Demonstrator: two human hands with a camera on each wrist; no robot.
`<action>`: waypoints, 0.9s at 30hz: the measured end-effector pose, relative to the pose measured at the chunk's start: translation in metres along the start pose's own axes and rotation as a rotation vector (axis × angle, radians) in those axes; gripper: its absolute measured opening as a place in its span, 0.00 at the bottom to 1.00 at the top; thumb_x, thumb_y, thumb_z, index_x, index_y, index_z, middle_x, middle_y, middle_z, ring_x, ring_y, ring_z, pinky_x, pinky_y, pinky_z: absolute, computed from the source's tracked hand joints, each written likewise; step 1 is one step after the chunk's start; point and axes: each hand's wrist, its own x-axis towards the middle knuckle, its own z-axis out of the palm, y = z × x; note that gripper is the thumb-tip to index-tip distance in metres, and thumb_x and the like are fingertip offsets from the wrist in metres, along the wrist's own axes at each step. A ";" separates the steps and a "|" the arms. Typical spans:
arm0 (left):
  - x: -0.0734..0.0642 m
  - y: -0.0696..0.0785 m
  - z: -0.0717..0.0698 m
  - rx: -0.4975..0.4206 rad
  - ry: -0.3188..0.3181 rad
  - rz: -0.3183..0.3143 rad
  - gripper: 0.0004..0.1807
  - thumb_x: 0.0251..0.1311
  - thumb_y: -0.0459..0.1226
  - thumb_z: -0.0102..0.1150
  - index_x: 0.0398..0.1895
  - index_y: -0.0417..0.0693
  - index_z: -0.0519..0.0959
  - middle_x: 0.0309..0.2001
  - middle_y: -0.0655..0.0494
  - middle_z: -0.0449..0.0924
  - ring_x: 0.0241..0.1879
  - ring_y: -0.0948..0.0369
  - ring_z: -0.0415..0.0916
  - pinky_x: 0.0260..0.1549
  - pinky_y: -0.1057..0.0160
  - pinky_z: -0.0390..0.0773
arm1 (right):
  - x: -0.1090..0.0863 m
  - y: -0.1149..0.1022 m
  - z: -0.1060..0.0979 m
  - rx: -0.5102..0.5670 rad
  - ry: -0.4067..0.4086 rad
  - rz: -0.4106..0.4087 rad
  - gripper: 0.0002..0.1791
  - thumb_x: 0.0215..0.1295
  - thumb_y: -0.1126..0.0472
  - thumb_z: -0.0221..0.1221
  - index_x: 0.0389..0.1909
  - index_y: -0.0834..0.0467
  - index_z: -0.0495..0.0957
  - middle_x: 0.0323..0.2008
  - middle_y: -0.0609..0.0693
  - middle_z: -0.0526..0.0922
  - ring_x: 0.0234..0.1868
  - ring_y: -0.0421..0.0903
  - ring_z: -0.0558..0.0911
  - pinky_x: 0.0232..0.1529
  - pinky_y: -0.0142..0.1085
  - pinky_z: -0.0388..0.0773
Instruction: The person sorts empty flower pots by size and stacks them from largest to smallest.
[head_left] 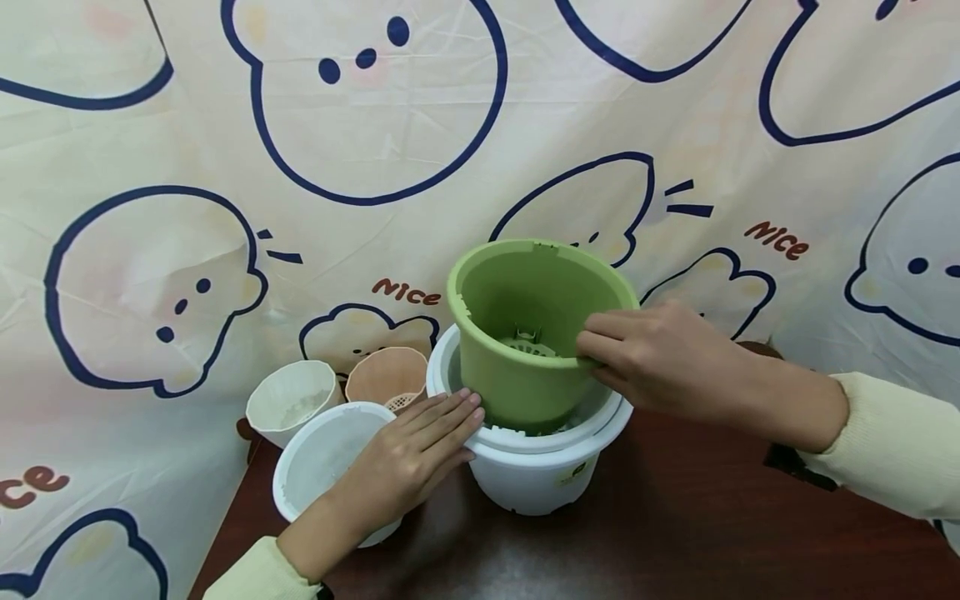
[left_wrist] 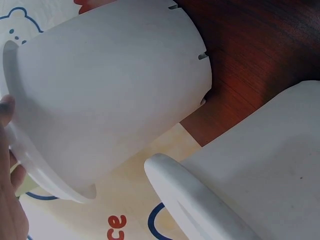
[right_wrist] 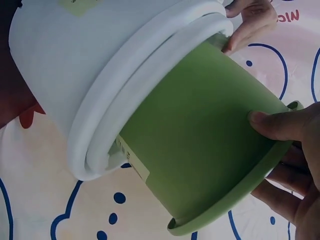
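Observation:
A green plastic pot (head_left: 525, 333) sits tilted inside a larger white pot (head_left: 536, 475) on the dark wooden table (head_left: 675, 533). My right hand (head_left: 600, 354) pinches the green pot's right rim, fingers inside and thumb on the outer wall. In the right wrist view the thumb (right_wrist: 277, 125) presses the green pot (right_wrist: 200, 145), which sticks out of two nested white rims (right_wrist: 130, 90). My left hand (head_left: 442, 425) lies with straight fingers on the white pot's left rim. The left wrist view shows that white pot's wall (left_wrist: 110, 95) with my fingertips (left_wrist: 7, 165) at its rim.
Left of the stack stand a white pot (head_left: 318, 462) under my left wrist, a smaller white pot (head_left: 292, 400) and a beige pot (head_left: 386, 375). A cartoon-printed cloth (head_left: 150, 167) hangs close behind and drapes over the table's left edge.

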 end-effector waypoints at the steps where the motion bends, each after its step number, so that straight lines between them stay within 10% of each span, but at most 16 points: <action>1: 0.000 0.000 0.000 0.000 0.006 0.006 0.21 0.79 0.43 0.49 0.62 0.38 0.80 0.62 0.44 0.82 0.62 0.51 0.82 0.60 0.51 0.82 | 0.000 0.000 0.001 0.006 -0.005 0.000 0.13 0.51 0.66 0.76 0.32 0.54 0.80 0.29 0.44 0.80 0.25 0.36 0.79 0.18 0.30 0.75; 27: 0.002 0.004 0.000 -0.012 0.049 0.033 0.21 0.79 0.41 0.48 0.58 0.33 0.81 0.59 0.38 0.83 0.59 0.45 0.83 0.59 0.51 0.83 | -0.006 -0.010 0.030 0.010 -0.108 -0.057 0.09 0.55 0.65 0.74 0.33 0.53 0.83 0.29 0.43 0.81 0.29 0.35 0.82 0.20 0.30 0.79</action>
